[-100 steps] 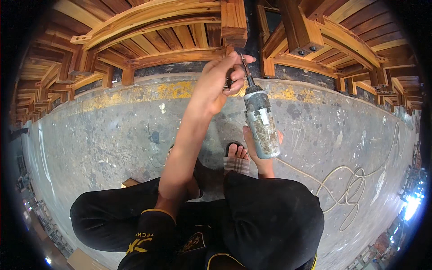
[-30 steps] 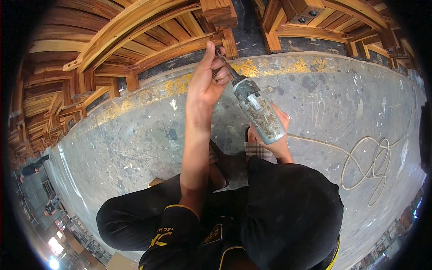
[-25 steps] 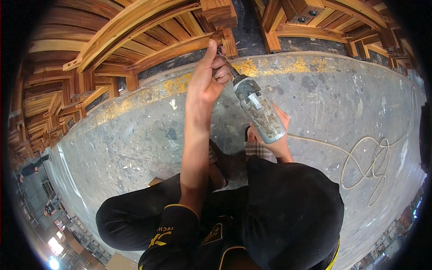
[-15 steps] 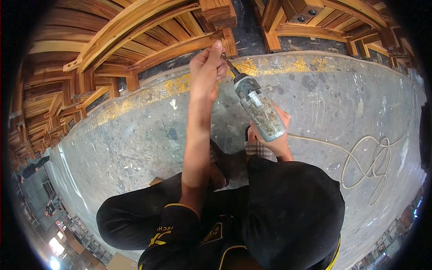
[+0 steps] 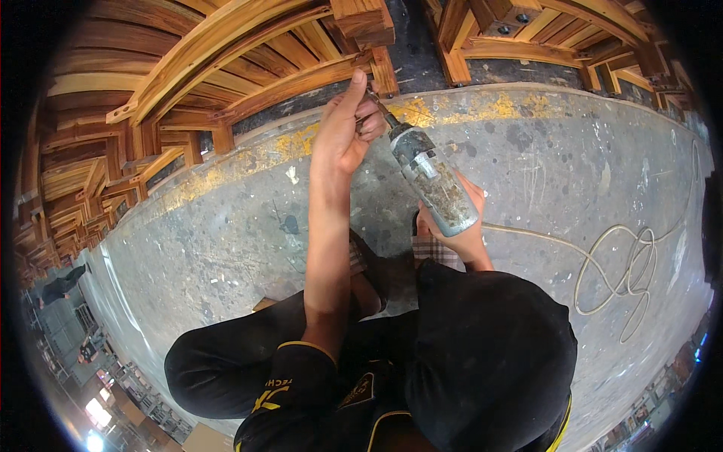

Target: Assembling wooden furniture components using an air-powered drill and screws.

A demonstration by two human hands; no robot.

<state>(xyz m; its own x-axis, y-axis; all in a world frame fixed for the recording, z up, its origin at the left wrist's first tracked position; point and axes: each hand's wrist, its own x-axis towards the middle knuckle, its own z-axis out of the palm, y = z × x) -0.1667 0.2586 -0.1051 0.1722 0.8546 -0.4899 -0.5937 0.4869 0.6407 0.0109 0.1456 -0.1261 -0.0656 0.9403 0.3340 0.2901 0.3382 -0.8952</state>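
Note:
My right hand (image 5: 471, 239) is wrapped around a worn, silver-grey air screwdriver (image 5: 438, 188), mostly behind its body. The tool points up and left, and its thin bit (image 5: 382, 109) reaches my left hand (image 5: 343, 132). The left fingers are curled beside the bit's end, with the thumb raised; whatever they hold is too small or hidden to name. Just beyond the fingertips is the short leg (image 5: 384, 71) of a slatted wooden furniture piece (image 5: 260, 96), lying low at the far side.
More slatted wooden furniture (image 5: 520, 51) stands at the far right, and further pieces (image 5: 75, 197) line the left. A pale hose (image 5: 591, 256) loops over the stained grey floor (image 5: 233, 203). A worn yellow stripe (image 5: 504, 108) runs along the furniture. Another person (image 5: 64, 286) is far left.
My left hand has tilted slightly left and its thumb has straightened away from the curled fingers. The screwdriver and right hand have barely moved.

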